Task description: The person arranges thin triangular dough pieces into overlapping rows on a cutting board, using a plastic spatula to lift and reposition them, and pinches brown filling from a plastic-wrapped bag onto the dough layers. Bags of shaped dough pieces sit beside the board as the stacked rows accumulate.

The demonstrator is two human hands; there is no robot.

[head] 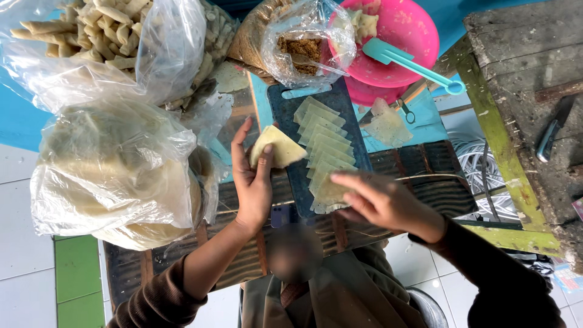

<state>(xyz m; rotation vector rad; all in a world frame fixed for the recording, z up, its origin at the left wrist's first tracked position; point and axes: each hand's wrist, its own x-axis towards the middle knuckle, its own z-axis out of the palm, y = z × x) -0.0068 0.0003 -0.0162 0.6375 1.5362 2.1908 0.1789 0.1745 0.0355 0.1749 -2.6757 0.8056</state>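
A: Position of the folded wrapper?
B: Folded pastry wrapper (276, 147), pale yellow, triangular, held above the left edge of the dark cutting board (358, 161). Pinched by the left hand (252, 179): thumb across the near corner, fingers behind, palm turned up.

A: State of the right hand?
B: Right hand (379, 200) hovering over the near end of the wrapper row, fingers loosely extended and partly spread, fingertips on or just above the nearest sheet. Contact not confirmable; grip not confirmable.

A: Layout on the board?
B: Row of flat wrapper sheets (325, 149) overlapping like shingles, running from the far end of the board to the near end. Small light-blue spatula (305, 92) lying across the far edge.

A: Items beyond the board?
B: Clear bag of brown crumbly filling (300, 48) at the far edge, open at the top. Pink plastic bowl (404, 30) to the right of it, with a teal scraper (413, 64) resting on the rim. Loose wrapper scraps (385, 124) on the blue surface just right of the board.

A: Left side?
B: Large clear bag of stacked round wrappers (115, 176) near left, just beside the left hand. Bag of finished rolled pastries (103, 30) far left.

A: Right side?
B: Worn wooden bench (528, 73) well apart from the board, a knife (549, 140) lying on it.
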